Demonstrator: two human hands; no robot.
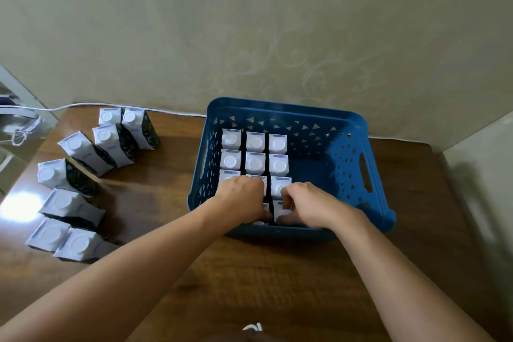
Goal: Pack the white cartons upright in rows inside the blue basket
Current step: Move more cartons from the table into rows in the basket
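A blue basket [347, 130] stands on a wooden table [277, 286]. Inside it, white cartons with round caps [255, 164] stand upright in rows of three along its left side. Both my hands are down in the basket's near part. My left hand [244, 197] lies over a carton in the front row, its fingers curled over the carton's top. My right hand [308, 203] holds the top of the neighbouring front carton [281, 214] with thumb and fingers. The cartons under my hands are mostly hidden.
Several more white cartons [80, 153] with dark sides stand loose on the table's left part. A white cable [111, 105] runs along the wall behind them. The basket's right half [319, 172] holds nothing. The table's right edge is near a pale floor.
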